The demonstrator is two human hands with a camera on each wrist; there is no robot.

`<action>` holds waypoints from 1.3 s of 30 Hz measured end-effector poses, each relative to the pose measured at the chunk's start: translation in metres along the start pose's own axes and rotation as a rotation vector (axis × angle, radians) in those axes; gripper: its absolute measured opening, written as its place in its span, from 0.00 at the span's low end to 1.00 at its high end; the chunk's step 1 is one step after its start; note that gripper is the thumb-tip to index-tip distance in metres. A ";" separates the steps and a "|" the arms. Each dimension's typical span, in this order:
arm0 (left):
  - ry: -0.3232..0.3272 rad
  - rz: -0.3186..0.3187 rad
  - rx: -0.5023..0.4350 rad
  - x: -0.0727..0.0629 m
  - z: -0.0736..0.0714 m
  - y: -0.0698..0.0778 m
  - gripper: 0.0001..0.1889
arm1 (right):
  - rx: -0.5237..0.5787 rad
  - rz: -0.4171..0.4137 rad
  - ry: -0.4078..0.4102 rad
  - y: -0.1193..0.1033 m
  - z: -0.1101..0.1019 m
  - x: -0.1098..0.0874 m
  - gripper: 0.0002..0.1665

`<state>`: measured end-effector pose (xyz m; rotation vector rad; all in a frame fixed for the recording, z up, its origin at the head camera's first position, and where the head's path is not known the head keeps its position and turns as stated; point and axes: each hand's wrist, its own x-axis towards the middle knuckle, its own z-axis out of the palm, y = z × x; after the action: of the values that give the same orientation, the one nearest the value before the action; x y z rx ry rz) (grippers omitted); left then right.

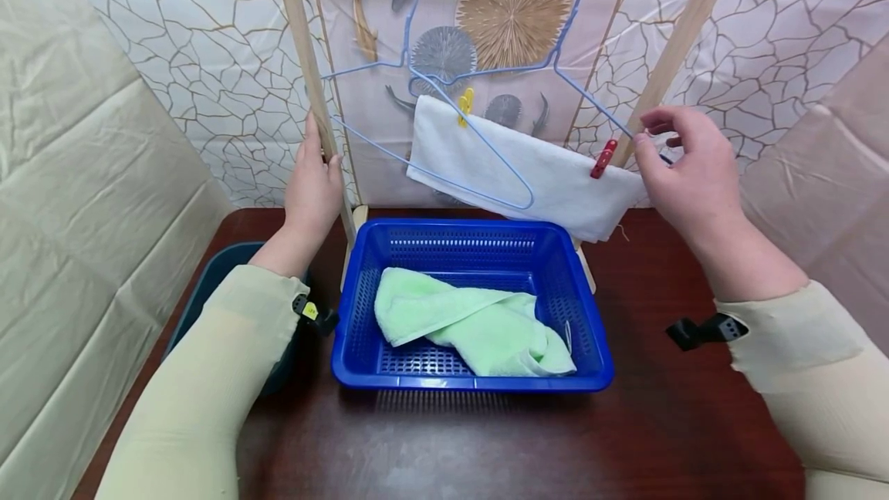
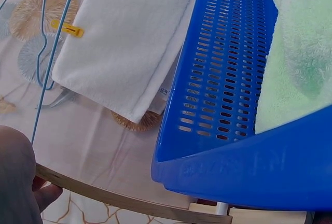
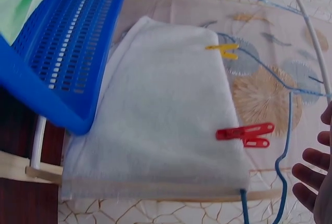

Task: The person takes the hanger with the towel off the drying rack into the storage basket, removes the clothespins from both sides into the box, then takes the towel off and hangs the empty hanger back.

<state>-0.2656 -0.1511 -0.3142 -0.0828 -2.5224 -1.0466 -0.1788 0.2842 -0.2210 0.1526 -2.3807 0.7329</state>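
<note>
My left hand (image 1: 314, 187) grips the left post of a wooden drying rack (image 1: 305, 45), with the thumb on the inner side. My right hand (image 1: 694, 164), fingers parted and loosely bent, is beside the right end of a blue hanger (image 1: 590, 99). Whether it touches the wire cannot be told. A folded white towel (image 1: 521, 168) hangs at a slant from this hanger. A yellow clothespin (image 1: 465, 106) and a red clothespin (image 3: 244, 133) clip its upper edge. Another blue hanger (image 1: 479, 137) hangs bare on the rack's left side.
A blue perforated basket (image 1: 472, 383) stands on the dark table (image 1: 681, 407) before the rack, with a crumpled light green towel (image 1: 472, 319) inside. At the left, a dark teal bin (image 1: 208, 284) is partly covered by my left sleeve. Patterned cloth (image 1: 208, 60) forms the backdrop.
</note>
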 end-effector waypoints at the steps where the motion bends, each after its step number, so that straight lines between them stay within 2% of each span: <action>1: 0.001 -0.001 0.002 0.000 0.000 0.000 0.40 | -0.009 -0.001 -0.007 0.002 0.000 0.001 0.22; 9: 0.004 -0.002 0.003 0.000 0.001 -0.001 0.40 | -0.078 0.014 -0.049 0.017 0.003 0.005 0.24; 14: 0.005 -0.008 0.016 0.000 0.000 0.000 0.40 | -0.132 0.036 -0.103 0.027 0.007 0.007 0.26; 18: 0.001 -0.016 0.023 0.000 0.000 0.000 0.39 | -0.176 0.017 -0.130 0.035 0.012 0.009 0.26; 32: -0.011 -0.025 0.037 0.000 0.001 0.001 0.39 | -0.255 -0.121 -0.057 0.047 0.025 0.007 0.23; 39: -0.011 -0.023 0.035 0.000 0.001 0.002 0.39 | -0.281 -0.141 -0.082 0.045 0.026 0.006 0.22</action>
<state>-0.2652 -0.1495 -0.3134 -0.0506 -2.5560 -1.0135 -0.2101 0.3081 -0.2545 0.2328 -2.4913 0.3278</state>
